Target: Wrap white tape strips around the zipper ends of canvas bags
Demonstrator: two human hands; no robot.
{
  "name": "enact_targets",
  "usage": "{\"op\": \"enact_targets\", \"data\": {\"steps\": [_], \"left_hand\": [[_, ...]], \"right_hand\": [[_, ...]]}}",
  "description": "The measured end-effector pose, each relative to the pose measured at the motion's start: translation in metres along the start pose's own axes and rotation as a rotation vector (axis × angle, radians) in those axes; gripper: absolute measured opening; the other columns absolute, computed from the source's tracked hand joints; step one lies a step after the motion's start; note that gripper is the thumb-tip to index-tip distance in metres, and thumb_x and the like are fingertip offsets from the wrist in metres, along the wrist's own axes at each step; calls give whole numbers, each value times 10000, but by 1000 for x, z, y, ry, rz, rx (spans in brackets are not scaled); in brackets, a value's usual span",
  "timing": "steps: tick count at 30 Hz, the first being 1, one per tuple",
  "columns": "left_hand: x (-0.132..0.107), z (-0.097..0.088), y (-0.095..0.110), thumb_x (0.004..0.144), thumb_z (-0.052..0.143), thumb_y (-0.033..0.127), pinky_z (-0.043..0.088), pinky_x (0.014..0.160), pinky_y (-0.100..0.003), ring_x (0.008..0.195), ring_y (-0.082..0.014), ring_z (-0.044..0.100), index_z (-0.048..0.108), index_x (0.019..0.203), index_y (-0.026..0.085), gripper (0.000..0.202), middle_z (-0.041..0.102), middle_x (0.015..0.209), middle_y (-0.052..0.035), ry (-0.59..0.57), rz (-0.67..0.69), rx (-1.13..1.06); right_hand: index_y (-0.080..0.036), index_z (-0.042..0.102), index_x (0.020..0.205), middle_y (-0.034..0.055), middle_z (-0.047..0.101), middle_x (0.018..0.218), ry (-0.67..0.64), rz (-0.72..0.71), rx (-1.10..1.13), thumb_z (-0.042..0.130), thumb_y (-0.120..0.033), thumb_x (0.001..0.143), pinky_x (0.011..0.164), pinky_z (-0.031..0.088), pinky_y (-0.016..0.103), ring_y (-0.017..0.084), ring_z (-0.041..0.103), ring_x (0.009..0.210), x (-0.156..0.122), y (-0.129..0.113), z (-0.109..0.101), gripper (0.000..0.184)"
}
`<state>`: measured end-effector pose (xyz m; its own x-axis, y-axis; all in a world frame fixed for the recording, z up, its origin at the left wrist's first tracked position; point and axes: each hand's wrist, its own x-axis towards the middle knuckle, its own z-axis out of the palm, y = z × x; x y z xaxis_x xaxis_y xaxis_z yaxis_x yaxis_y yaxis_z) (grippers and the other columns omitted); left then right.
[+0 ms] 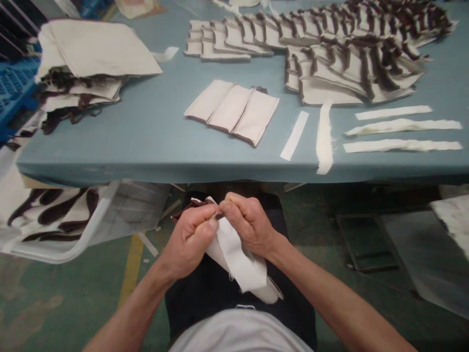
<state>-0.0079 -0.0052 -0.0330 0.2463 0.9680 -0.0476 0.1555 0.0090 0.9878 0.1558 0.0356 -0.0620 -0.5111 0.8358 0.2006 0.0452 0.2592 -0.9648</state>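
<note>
Above my lap, in front of the table edge, both fists meet at a white and dark brown fabric piece (244, 266). My left hand (194, 234) is closed on it, the thumb pressed against the index finger. Close beside it, my right hand (249, 222) pinches the same piece near its upper end. White cloth hangs down below the fingers, and a dark brown part sticks out behind my left hand. The exact spot between the fingertips is hidden. On the table ahead lies a flat, three-panelled cream fabric piece (232, 110).
A blue-green covered table (146, 142) spans the view. Overlapping cream and brown fabric pieces (330, 73) lie at its back right, white strips (403, 129) in front of them. A fabric stack (102, 49) sits at left. Below stands a white bin (84, 244) holding fabric pieces.
</note>
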Motion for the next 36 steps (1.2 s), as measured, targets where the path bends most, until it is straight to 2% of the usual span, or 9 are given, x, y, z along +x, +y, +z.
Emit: {"op": "enact_targets", "data": {"steps": [6, 10, 14, 16, 18, 21, 26, 30, 36], "left_hand": [[-5, -4, -3, 988, 512, 378, 332, 486, -221, 569, -105, 401, 570, 759, 172, 314, 487, 678, 28, -93, -112, -202], [-1, -10, 16, 987, 506, 343, 313, 473, -217, 552, -92, 376, 548, 723, 172, 317, 454, 658, 38, -157, -31, -92], [7, -17, 36, 957, 487, 261, 307, 469, -221, 547, -93, 378, 521, 694, 183, 276, 439, 634, 45, -213, 84, 74], [10, -19, 45, 949, 478, 241, 310, 480, -222, 551, -92, 378, 480, 670, 193, 283, 414, 624, 52, -234, 125, 169], [11, -20, 51, 940, 469, 217, 312, 489, -221, 546, -85, 371, 446, 652, 197, 289, 399, 624, 58, -261, 163, 264], [13, -19, 57, 935, 452, 182, 314, 491, -215, 535, -71, 372, 455, 657, 190, 278, 419, 636, 63, -297, 187, 359], [12, -15, 57, 966, 442, 187, 333, 498, -204, 524, -64, 405, 549, 695, 165, 292, 465, 623, 64, -279, 174, 412], [9, -13, 54, 991, 469, 216, 365, 520, -198, 542, -68, 475, 634, 751, 142, 300, 542, 646, 51, -205, 169, 506], [4, -11, 48, 977, 511, 194, 386, 506, -175, 528, -64, 553, 684, 876, 162, 203, 648, 657, 64, -104, 131, 594]], "right_hand": [[-232, 457, 713, -42, 472, 614, 147, -273, -347, 425, -447, 1083, 561, 304, 289, 114, 440, 535, 0, -3, -7, 429], [-207, 582, 917, 6, 656, 781, 219, -225, -229, 449, -503, 1079, 658, 447, 273, 140, 611, 680, 2, -16, -23, 362], [-177, 572, 1199, 103, 740, 1119, 17, -231, -96, 522, -551, 1033, 884, 541, 348, 210, 709, 1010, 7, -33, -31, 412], [-170, 616, 1125, 88, 742, 1042, -87, -307, -229, 611, -518, 986, 867, 525, 351, 203, 691, 939, 11, -39, -34, 375], [-180, 638, 928, 19, 685, 818, -116, -382, -370, 670, -474, 950, 791, 484, 329, 162, 614, 755, 16, -44, -39, 297], [-204, 545, 709, -48, 518, 633, -164, -426, -492, 672, -438, 944, 753, 416, 318, 128, 478, 636, 20, -49, -51, 355], [-215, 458, 662, -51, 443, 633, -291, -383, -508, 606, -335, 944, 731, 375, 297, 126, 438, 640, 15, -52, -60, 341], [-192, 550, 713, -39, 530, 645, -287, -230, -462, 571, -299, 938, 627, 305, 267, 113, 471, 612, 8, -47, -60, 250], [-184, 585, 707, -27, 559, 623, -314, -73, -526, 574, -260, 900, 612, 259, 285, 118, 475, 599, 10, -51, -58, 208]]}}
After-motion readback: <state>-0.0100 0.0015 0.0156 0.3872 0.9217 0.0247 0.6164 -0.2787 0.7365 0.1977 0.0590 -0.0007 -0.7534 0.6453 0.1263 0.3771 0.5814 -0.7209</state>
